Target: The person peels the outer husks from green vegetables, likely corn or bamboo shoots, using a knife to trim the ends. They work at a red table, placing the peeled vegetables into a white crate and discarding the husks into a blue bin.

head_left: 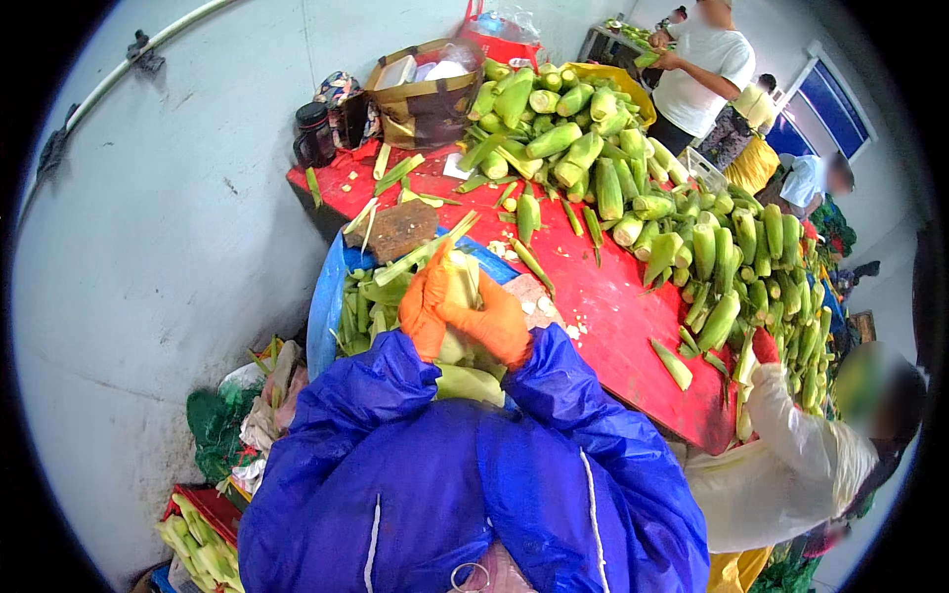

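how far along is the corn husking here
Done: a blue bin beside the red table already holds stripped husks, and trimmings lie scattered on the table. In hand: both orange-gloved hands, left hand and right hand, grip one cob with its husk partly on. Left: a big pile of unhusked corn covers the table, so most of the job looks undone.

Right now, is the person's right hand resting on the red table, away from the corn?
No: the right hand and the left hand, both in orange gloves, grip one corn ear held up near the chest.
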Action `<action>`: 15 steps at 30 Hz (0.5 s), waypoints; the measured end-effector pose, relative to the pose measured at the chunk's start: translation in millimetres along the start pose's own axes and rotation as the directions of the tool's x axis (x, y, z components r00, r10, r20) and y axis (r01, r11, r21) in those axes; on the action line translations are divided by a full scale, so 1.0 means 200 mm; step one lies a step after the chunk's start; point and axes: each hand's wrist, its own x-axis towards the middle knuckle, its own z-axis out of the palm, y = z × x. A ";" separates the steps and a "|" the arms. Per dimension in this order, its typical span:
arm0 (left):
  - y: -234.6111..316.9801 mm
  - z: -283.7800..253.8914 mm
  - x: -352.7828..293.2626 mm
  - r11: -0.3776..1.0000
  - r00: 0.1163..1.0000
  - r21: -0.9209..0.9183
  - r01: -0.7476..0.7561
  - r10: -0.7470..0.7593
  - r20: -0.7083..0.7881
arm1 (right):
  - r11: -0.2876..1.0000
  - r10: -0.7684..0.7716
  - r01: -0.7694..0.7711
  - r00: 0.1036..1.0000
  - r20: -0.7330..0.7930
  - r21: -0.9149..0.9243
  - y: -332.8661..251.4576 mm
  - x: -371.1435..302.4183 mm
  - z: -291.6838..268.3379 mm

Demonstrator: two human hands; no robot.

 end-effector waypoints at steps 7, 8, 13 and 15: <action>0.06 -0.03 -0.02 0.999 0.970 0.025 0.030 -0.035 0.240 | 0.960 0.049 -0.084 0.990 0.133 0.269 0.01 -0.10 -0.21; 0.08 -0.02 -0.03 0.996 0.944 0.013 0.087 -0.087 0.320 | 0.945 -0.080 0.048 0.993 0.086 0.325 0.02 -0.09 -0.20; 0.08 -0.04 -0.09 0.944 0.785 0.066 0.322 -0.305 0.539 | 0.944 -0.120 0.069 0.983 0.139 0.323 -0.01 -0.13 -0.25; 0.07 -0.04 -0.11 0.958 0.798 0.099 0.267 -0.278 0.535 | 0.944 -0.053 0.016 0.993 0.103 0.329 0.00 -0.16 -0.26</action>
